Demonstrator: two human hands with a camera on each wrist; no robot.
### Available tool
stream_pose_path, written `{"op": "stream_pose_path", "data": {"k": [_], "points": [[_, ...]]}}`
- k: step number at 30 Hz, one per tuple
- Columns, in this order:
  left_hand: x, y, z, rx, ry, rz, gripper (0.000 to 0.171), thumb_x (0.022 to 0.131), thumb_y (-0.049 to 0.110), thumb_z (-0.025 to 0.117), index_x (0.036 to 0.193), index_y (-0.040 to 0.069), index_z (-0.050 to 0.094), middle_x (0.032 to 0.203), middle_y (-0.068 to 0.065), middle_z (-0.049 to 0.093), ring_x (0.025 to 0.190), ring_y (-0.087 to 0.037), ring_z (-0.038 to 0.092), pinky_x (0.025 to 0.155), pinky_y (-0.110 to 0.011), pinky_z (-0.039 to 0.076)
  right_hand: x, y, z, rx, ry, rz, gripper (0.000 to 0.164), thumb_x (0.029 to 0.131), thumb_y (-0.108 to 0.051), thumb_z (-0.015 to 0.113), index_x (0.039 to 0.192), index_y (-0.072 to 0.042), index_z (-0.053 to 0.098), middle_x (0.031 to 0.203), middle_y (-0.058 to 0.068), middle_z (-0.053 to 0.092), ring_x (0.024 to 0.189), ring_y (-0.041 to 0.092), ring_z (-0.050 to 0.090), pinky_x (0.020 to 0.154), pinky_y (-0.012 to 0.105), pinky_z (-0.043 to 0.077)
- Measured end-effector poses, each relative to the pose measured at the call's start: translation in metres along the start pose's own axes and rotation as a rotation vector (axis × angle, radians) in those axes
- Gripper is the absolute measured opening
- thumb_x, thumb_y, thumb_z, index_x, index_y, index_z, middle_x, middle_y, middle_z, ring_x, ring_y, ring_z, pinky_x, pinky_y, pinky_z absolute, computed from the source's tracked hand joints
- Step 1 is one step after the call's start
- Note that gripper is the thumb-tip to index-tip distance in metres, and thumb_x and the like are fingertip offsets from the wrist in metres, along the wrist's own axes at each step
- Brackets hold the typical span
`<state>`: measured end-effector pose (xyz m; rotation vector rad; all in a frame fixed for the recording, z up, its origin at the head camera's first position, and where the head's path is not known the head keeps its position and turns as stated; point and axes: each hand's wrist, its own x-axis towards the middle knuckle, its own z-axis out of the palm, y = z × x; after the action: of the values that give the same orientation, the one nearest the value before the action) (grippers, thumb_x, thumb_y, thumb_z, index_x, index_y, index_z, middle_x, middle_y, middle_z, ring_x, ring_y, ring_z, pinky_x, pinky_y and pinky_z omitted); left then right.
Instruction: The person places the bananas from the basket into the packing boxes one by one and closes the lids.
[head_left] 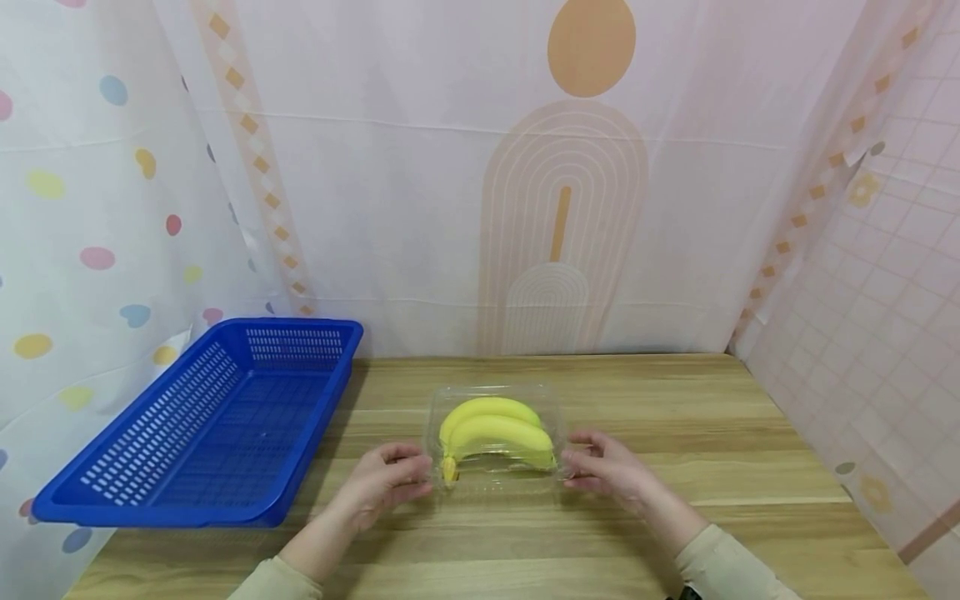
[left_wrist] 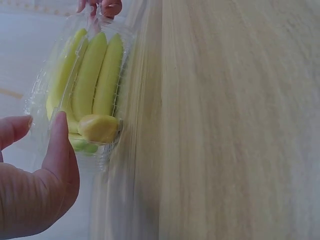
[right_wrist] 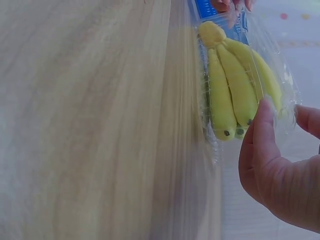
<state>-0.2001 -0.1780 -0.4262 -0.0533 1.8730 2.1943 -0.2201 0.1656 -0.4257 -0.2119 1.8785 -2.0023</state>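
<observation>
A clear plastic clamshell container [head_left: 495,487] sits on the wooden table in front of me, with a bunch of yellow bananas [head_left: 498,429] inside. My left hand [head_left: 386,479] holds its left side. In the left wrist view the thumb is at the lid and the other fingers lie along the rim. On the opposite side, my right hand [head_left: 611,473] holds the container the same way, thumb apart from the fingers. The right wrist view shows the dark tips of the bananas [right_wrist: 232,92] towards my right hand; the yellow stem end [left_wrist: 97,128] is near my left.
A large blue plastic basket [head_left: 341,400] with perforated sides stands on the left of the wooden table [head_left: 675,533]. Patterned curtains [head_left: 412,208] hang behind the table and on both sides.
</observation>
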Motion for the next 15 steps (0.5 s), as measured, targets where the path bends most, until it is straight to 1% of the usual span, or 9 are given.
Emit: {"op": "stream_pose_path", "data": {"k": [7, 15], "points": [[0.0002, -0.0019, -0.0008, -0.017, -0.013, -0.001, 0.055, 0.091, -0.004, 0.061, 0.134, -0.023, 0.032, 0.102, -0.014, 0.053, 0.088, -0.017, 0.063, 0.081, -0.030, 0.058, 0.0005, 0.0035, 0.0017, 0.009, -0.016, -0.004, 0.061, 0.094, 0.001, 0.061, 0.138, 0.023, 0.024, 0.101, 0.014, 0.049, 0.084, 0.017, 0.063, 0.083, 0.031, 0.057], [0.0006, -0.0047, 0.0008, -0.037, -0.008, 0.015, 0.049, 0.090, -0.009, 0.060, 0.129, -0.023, 0.034, 0.097, -0.011, 0.054, 0.086, -0.017, 0.063, 0.081, -0.030, 0.058, 0.0009, 0.0051, 0.0032, -0.010, 0.013, 0.001, 0.060, 0.091, 0.007, 0.062, 0.138, 0.021, 0.027, 0.099, 0.011, 0.044, 0.086, 0.016, 0.059, 0.084, 0.030, 0.057]]}}
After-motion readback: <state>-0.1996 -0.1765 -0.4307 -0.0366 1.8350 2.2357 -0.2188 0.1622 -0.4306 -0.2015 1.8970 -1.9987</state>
